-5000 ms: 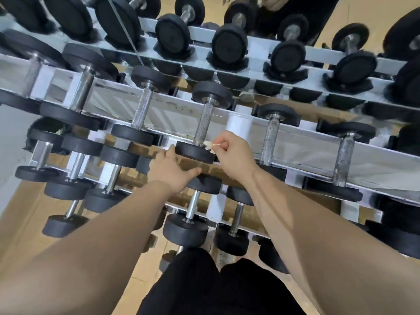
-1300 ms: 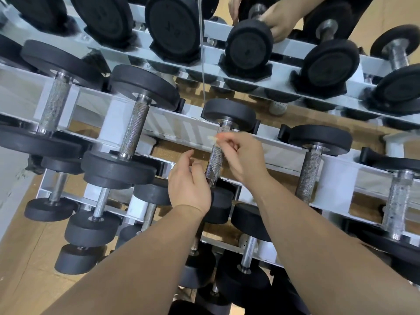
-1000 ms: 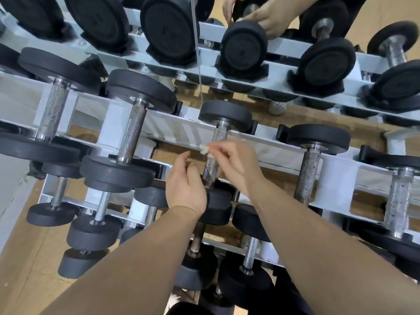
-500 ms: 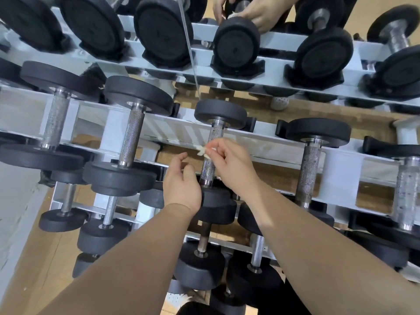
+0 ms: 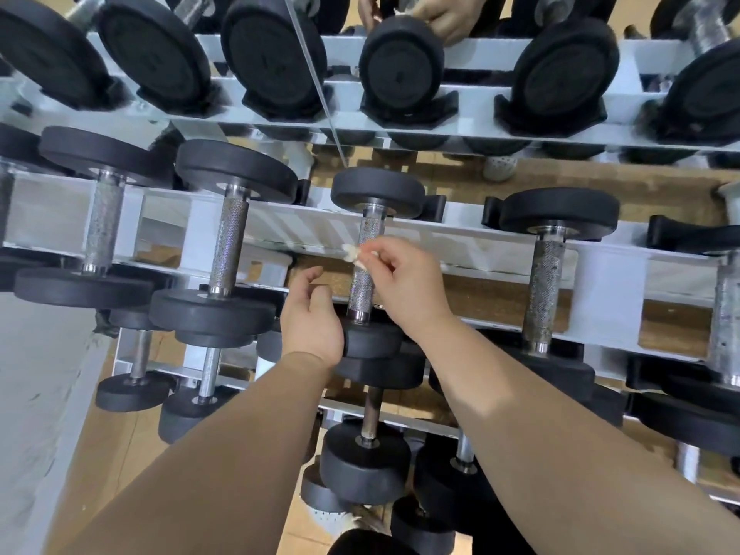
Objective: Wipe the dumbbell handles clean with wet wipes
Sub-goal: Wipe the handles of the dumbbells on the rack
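Seen from the head camera, the right hand pinches a small crumpled wet wipe between thumb and fingertips. Its grip is closed tight on the wad, pressing it against the left side of the knurled dumbbell handle, about midway along the bar, on the middle tier of the white rack. The left hand hovers just beside the handle near its front weight head, grip loosely curled and empty; whether it touches that head I cannot tell. The wad is tiny against rough knurling, so it could snag, shred or slip from the pinch. Unbraced, the dumbbell may roll in its cradle, leaving the underside uncleaned.
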A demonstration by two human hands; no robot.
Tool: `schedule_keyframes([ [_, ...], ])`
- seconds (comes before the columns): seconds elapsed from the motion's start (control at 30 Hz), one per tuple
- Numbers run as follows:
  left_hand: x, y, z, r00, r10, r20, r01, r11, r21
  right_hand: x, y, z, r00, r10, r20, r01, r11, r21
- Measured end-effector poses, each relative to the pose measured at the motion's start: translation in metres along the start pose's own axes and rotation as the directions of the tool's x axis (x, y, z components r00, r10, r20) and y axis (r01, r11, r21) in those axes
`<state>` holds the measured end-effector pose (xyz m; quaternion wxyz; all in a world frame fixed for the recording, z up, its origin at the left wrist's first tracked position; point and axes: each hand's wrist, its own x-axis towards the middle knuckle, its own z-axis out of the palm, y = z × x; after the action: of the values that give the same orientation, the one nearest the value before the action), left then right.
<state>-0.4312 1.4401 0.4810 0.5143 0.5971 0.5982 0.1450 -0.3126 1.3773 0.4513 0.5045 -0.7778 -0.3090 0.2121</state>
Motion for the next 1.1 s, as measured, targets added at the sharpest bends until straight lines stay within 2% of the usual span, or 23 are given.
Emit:
schedule_keyframes([
  [0.07, 0.001, -0.001, 0.0, 1.0, -0.004, -0.005, 0.004, 1.0, -0.017, 0.02, -0.004, 0.002, 0.995, 0.021, -0.095, -0.024, 0.999, -0.028],
  [0.13, 0.002, -0.002, 0.001, 1.0, 0.0, 0.006, 0.0, 1.0, -0.02, 0.027, -0.004, 0.0, 0.994, 0.029, -0.105, -0.032, 0.999, -0.025],
  [0.23, 0.004, -0.004, 0.002, 1.0, -0.006, 0.004, 0.006, 1.0, -0.029, 0.011, 0.003, -0.003, 0.999, 0.054, -0.001, -0.054, 0.994, 0.092],
  [0.33, 0.007, -0.007, 0.001, 1.0, -0.021, 0.004, 0.021, 1.0, -0.008, -0.021, 0.014, -0.008, 0.993, 0.045, 0.109, -0.055, 0.994, 0.09],
  [0.43, 0.009, -0.008, -0.001, 1.0, -0.028, 0.004, 0.028, 1.0, 0.006, -0.028, 0.011, -0.007, 0.99, 0.073, 0.12, -0.089, 0.987, 0.134],
  [0.5, 0.009, -0.007, -0.003, 0.999, -0.038, 0.011, 0.037, 0.999, 0.017, -0.013, 0.002, -0.003, 0.99, 0.114, 0.085, -0.126, 0.979, 0.161],
  [0.63, 0.007, -0.006, -0.001, 1.0, -0.002, 0.015, 0.001, 1.0, 0.024, 0.022, -0.009, 0.001, 0.97, 0.225, -0.097, -0.188, 0.937, 0.295],
  [0.7, 0.007, -0.008, 0.0, 1.0, 0.016, 0.011, -0.016, 0.999, 0.029, 0.023, -0.01, 0.001, 0.963, 0.241, -0.12, -0.191, 0.924, 0.33],
  [0.9, 0.011, -0.012, -0.001, 0.999, 0.048, 0.017, -0.048, 0.998, 0.035, -0.026, 0.0, -0.001, 0.977, 0.202, 0.066, -0.213, 0.948, 0.236],
  [1.0, 0.01, -0.011, -0.001, 0.998, 0.058, 0.017, -0.058, 0.998, 0.023, -0.008, -0.005, 0.003, 0.975, 0.222, -0.013, -0.213, 0.949, 0.233],
  [1.1, 0.01, -0.011, 0.0, 0.998, 0.061, 0.009, -0.061, 0.998, 0.022, 0.023, -0.014, 0.007, 0.929, 0.328, -0.173, -0.259, 0.908, 0.329],
])
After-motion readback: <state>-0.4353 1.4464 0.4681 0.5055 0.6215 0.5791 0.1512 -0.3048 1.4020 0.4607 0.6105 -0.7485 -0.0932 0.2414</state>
